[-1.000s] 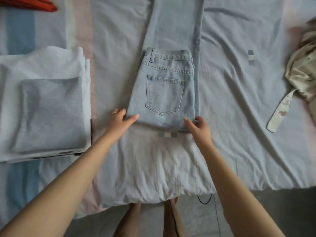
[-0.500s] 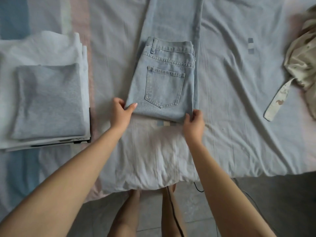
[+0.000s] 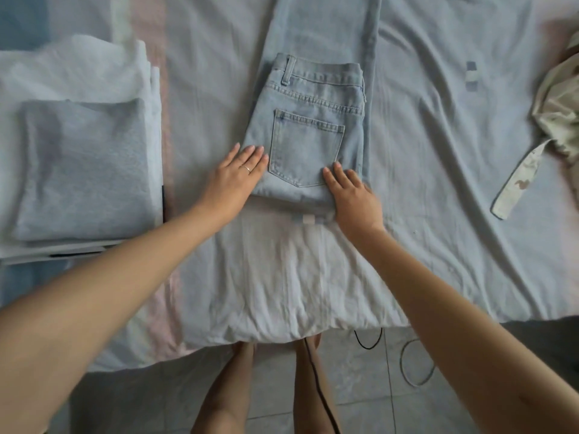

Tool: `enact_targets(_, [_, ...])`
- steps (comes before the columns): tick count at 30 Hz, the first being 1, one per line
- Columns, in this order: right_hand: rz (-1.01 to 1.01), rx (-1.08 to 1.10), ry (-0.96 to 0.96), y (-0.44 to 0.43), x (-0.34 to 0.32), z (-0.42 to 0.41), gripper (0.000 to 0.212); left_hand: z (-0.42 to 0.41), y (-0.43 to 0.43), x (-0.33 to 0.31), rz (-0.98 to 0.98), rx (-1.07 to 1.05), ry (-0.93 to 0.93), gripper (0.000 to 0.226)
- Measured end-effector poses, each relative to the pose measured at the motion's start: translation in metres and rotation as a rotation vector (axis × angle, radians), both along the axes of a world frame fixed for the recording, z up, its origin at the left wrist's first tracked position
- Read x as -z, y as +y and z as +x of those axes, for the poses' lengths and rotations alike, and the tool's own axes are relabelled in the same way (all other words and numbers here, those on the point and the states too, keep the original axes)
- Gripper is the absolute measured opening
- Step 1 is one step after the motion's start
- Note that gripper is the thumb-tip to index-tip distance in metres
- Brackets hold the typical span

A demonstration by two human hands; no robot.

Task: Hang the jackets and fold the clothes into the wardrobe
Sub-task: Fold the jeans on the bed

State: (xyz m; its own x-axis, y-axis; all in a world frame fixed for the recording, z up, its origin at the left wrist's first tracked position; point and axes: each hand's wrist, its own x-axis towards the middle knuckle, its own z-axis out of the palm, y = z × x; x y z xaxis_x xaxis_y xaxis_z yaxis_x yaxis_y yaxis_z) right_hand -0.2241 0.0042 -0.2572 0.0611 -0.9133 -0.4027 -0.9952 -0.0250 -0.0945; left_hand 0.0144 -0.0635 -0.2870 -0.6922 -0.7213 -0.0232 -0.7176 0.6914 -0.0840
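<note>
COUNT: one pair of light-blue denim jeans (image 3: 313, 120); one stack of folded white and grey clothes (image 3: 84, 167) at left; one crumpled camouflage garment (image 3: 557, 111) at right | ROOM: bare bed (image 3: 438, 183) sheet flanked the jeans, both neighbours well apart | AXIS: jeans lay folded mid-bed, long axis running away from the person, waistband farthest | GRIP: left grip (image 3: 235, 177) and right grip (image 3: 354, 198) lay flat, fingers straight, grasping nothing, pressing the near corners.

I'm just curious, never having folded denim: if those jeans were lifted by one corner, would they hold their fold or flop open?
Probably flop open: the jeans are folded over, legs running loose up the sheet. The denim looks thick, so likely heavy and stiffish. The left hand and right hand lie flat on it, perhaps pressing the fold down.
</note>
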Motion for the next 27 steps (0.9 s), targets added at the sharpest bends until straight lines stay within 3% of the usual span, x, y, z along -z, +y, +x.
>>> enact_targets(2, [0.042,-0.065,0.06,-0.006,-0.024,-0.002,0.068,-0.006,-0.001,-0.023,0.042,0.026,0.053,0.046])
enact_targets(3, [0.094,-0.104,0.072,-0.009,-0.038,-0.005,0.066,-0.008,-0.001,-0.039,0.157,0.003,0.058,0.048])
enact_targets(5, [0.271,-0.157,0.017,-0.013,-0.077,-0.007,0.05,-0.008,-0.002,-0.079,0.535,-0.075,-0.103,0.048])
enact_targets(7, [0.585,-0.157,-0.039,-0.012,-0.113,-0.006,0.028,-0.01,0.0,-0.114,0.827,-0.083,-0.261,0.02])
enact_targets(9, [0.925,-0.147,-0.103,-0.005,-0.139,-0.003,0.025,-0.007,0.012,-0.135,1.148,-0.078,-0.287,0.003])
enact_targets(13, [1.334,-0.191,-0.178,0.023,-0.157,-0.006,0.03,0.003,0.051,-0.166,1.728,-0.096,-0.32,0.011])
enact_targets(16, [1.511,-0.106,-0.39,0.029,-0.159,-0.022,0.023,0.011,0.056,-0.178,1.922,-0.149,-0.178,0.014])
enact_targets(19, [1.337,0.08,-0.601,0.004,-0.156,-0.048,0.024,0.014,0.026,-0.171,1.82,-0.377,0.161,0.012])
enact_targets(22, [0.963,0.509,-0.861,-0.037,-0.132,-0.081,0.029,0.007,-0.025,-0.145,1.625,-0.675,0.701,0.015])
enact_targets(24, [0.722,0.825,-1.095,-0.061,-0.107,-0.093,0.016,-0.004,-0.053,-0.111,1.528,-0.827,1.015,0.015])
enact_targets(25, [0.623,0.995,-1.221,-0.068,-0.091,-0.094,0.011,-0.011,-0.059,-0.092,1.493,-0.873,1.066,0.01])
enact_targets(27, [0.513,1.227,-1.389,-0.072,-0.053,-0.089,0.024,-0.028,-0.058,-0.046,1.4,-0.999,1.057,0.016])
